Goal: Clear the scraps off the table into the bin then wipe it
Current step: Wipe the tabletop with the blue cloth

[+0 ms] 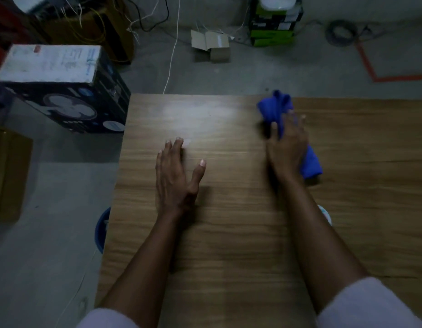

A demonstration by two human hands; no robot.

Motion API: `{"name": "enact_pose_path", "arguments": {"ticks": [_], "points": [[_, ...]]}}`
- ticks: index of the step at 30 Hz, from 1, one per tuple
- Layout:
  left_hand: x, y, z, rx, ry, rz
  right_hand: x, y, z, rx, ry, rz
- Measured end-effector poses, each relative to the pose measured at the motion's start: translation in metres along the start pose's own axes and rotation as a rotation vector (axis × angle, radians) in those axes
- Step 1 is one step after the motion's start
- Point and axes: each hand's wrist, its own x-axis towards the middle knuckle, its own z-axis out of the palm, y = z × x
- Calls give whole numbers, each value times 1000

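Right hand [287, 147] grips the blue cloth [276, 107], fingers curled over it, far right-centre of the bench [229, 233]. Cloth's long axis runs far-left to near-right, bunched ahead of the fingertips, tail out under the palm. Left hand [174, 171] lies flat, fingers straight, well apart from the cloth. No scraps visible, so likely the wipe phase. Most bare bench lies left of the cloth.

Dim scene; a pale glare patch lies on the wooden table [229, 221] near its far edge. The right hand [288, 147] and blue cloth [276, 107] are motion-blurred; wide-angle edges bow and darken.
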Motion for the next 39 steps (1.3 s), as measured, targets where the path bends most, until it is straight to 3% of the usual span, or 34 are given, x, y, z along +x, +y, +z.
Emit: {"name": "enact_pose_path", "arguments": {"ticks": [2,5,9,13,15,18,20,22,24,27,30,35,37,39], "points": [[0,-1,1,18,4,17,18,4,13,-216,-104,45],[-1,0,0,13,5,1,38,-34,40,-255,-200,-95],[-1,-4,-2,-66,37,-11,3,-61,35,-20,-446,-338],[-3,-5,-6,-123,139,110,-71,-30,-12,244,-725,-650],[-8,-5,-7,-97,184,181,-78,-7,-46,370,-632,-510],[-20,-5,-3,-130,229,168,-31,24,-68,271,-244,-209],[-30,-6,2,-188,230,121,1,39,-53,2,-304,-147],[-40,-8,7,-264,188,57,-1,37,-26,-190,-387,-255],[-53,-4,9,-344,175,28,-34,25,-8,-201,-405,-424],[-76,5,8,-262,271,82,-94,14,-13,-146,-454,-642],[-100,13,2,-274,299,38,-166,18,-42,-53,-550,-720],[-165,35,-15,-334,120,5,-258,38,-106,54,-786,-794],[-189,29,-18,-397,139,-10,-250,40,-122,180,-681,-696],[-203,16,-17,-512,168,-107,-225,36,-121,242,-464,-527]]}}
